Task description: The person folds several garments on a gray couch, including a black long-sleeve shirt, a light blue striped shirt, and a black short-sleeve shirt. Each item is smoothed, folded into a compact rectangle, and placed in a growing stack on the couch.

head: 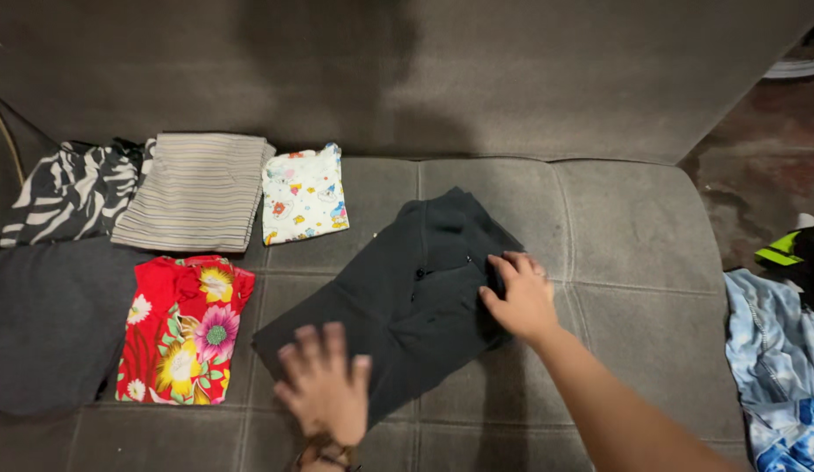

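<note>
From the head view we look down on a grey sofa seat (pixel 617 262) with its backrest above. In the middle of the seat lies a dark folded garment (pixel 407 297), placed diagonally. Our left hand (pixel 324 385) rests flat and open on its lower corner, fingers spread. Our right hand (pixel 521 297) presses on its right edge, fingers slightly bent, gripping nothing. Near the left edge we see a red flowered cloth (pixel 184 332), a striped folded cloth (pixel 197 192), a zebra-pattern cloth (pixel 70 192) and a small white printed garment (pixel 302 194).
</note>
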